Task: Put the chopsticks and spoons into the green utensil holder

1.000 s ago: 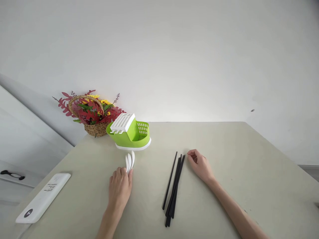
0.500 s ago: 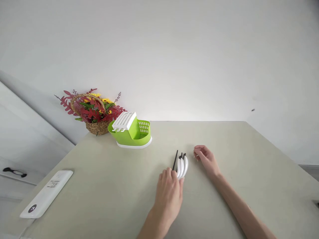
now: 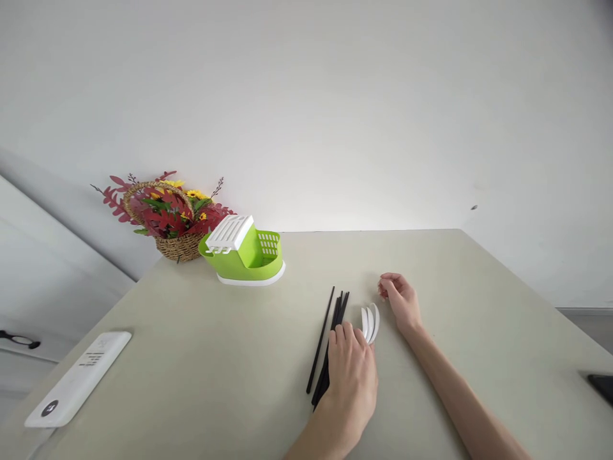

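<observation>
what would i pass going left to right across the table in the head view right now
Long white device, basket of flowers, green caddy, black chopsticks, white spoons in the left hand, right hand, dark object at the right edge.

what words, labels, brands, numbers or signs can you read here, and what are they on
No text can be read.
Small dark marks on the white device: too blurred.
Pale mark on its round badge: too small.
None shows on the caddy, spoons, chopsticks or basket.
</observation>
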`<state>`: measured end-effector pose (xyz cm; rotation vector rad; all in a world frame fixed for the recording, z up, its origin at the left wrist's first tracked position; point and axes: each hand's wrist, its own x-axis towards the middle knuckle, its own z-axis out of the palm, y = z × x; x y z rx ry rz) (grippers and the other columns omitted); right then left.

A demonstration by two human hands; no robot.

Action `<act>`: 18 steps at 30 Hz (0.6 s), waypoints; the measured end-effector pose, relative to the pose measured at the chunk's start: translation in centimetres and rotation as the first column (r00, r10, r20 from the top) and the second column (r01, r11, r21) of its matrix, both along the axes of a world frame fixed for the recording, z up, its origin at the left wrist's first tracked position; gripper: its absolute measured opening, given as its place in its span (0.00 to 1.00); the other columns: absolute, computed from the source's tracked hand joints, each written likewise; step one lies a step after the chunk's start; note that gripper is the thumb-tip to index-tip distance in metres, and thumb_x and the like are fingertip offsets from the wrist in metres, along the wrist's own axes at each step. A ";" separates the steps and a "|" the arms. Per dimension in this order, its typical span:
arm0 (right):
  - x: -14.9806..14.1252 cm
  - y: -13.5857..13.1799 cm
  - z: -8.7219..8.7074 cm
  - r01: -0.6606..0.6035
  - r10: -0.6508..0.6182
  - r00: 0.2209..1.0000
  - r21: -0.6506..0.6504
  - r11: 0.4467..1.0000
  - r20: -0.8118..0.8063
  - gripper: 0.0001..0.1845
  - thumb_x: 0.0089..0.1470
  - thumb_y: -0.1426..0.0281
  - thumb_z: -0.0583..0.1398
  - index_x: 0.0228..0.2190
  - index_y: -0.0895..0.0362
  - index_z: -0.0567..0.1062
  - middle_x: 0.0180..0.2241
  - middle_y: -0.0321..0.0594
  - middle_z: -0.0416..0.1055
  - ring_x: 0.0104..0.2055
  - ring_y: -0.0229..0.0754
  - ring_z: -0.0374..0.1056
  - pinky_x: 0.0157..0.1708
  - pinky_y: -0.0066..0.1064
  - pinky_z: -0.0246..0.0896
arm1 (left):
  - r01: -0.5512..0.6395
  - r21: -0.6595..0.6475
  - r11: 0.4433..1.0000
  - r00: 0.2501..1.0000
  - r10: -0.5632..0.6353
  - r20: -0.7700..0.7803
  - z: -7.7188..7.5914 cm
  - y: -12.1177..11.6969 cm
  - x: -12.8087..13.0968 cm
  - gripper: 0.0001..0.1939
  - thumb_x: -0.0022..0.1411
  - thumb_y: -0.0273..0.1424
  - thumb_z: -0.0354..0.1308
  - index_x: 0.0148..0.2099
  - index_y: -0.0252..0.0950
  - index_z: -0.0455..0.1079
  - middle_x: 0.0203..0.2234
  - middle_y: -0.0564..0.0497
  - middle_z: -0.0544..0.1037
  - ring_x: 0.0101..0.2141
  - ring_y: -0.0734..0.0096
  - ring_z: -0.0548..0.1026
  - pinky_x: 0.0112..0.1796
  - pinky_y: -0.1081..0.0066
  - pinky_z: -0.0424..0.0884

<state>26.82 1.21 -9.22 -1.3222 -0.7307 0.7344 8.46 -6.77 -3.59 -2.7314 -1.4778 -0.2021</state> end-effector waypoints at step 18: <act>-0.2 -0.3 0.6 -0.069 0.069 0.997 -0.029 0.997 0.020 0.12 0.50 0.60 0.65 0.34 0.53 0.74 0.28 0.35 0.72 0.29 0.39 0.66 0.28 0.31 0.63 | 0.069 -0.081 0.994 0.992 -0.077 -0.097 -0.1 0.0 0.7 0.10 0.69 0.33 0.53 0.40 0.35 0.75 0.29 0.42 0.74 0.31 0.58 0.72 0.32 0.62 0.68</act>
